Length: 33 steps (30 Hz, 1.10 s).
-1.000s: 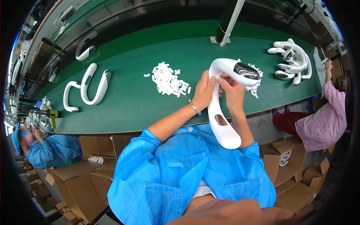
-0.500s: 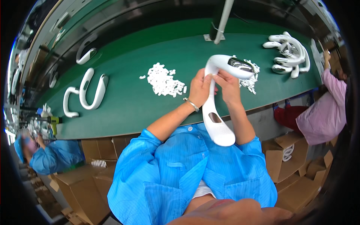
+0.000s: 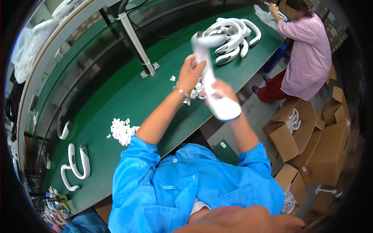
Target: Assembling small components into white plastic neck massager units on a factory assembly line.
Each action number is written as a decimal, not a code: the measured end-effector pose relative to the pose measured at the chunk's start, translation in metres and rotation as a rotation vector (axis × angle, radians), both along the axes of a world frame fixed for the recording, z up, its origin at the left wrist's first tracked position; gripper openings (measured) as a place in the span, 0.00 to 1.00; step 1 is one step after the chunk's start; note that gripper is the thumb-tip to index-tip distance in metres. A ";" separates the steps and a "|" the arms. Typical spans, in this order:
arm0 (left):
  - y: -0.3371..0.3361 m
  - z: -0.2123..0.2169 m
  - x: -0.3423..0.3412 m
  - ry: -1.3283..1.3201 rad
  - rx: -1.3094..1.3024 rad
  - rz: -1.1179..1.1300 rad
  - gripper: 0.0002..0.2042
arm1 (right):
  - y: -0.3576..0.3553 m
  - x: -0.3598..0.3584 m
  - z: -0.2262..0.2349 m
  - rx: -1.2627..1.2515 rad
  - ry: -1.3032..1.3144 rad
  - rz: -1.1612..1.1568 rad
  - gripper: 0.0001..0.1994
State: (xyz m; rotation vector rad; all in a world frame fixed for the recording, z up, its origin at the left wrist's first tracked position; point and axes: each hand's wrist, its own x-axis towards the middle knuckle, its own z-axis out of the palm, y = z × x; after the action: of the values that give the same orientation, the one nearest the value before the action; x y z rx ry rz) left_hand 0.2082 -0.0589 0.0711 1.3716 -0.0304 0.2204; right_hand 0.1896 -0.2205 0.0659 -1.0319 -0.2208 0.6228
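Note:
A white, curved neck massager, blurred by motion, is held up over the table's near edge. My right hand is closed round its lower arm, the fingers partly hidden behind it. Beside the upper part is my left hand, thumb and forefinger apart; the thumb tip overlaps the massager's edge, and I cannot tell whether it touches. Behind them lies a heap of small white parts. A pile of similar massagers sits farther back on the green table.
Another heap of small white parts and two U-shaped massagers lie to the left. A white post rises from the table. At the right are open cardboard boxes and a person in pink.
My view has swung to the right. The massager has been turned and lifted toward the pile. My right hand has shifted to its lower arm, and my left hand has loosened.

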 end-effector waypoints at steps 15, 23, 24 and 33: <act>0.268 -0.033 -0.187 0.436 0.434 0.860 0.15 | -0.249 0.530 -0.093 -0.143 0.160 -1.135 0.24; 0.375 -0.042 -0.267 0.750 0.799 1.360 0.13 | -0.287 0.683 -0.155 -0.360 -0.001 -0.735 0.21; 0.392 -0.048 -0.275 0.844 0.854 1.376 0.15 | -0.293 0.682 -0.146 -0.422 -0.034 -0.738 0.21; 0.547 -0.066 -0.280 1.740 1.370 1.085 0.25 | -0.280 0.522 -0.120 -0.800 -0.379 -0.740 0.21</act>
State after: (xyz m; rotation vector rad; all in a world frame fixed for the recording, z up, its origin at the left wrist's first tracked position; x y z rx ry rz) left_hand -0.0721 0.4880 0.0053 2.3174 2.4207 -0.2554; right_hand 0.7116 -0.5010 -0.0538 -1.8743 0.1081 -0.2075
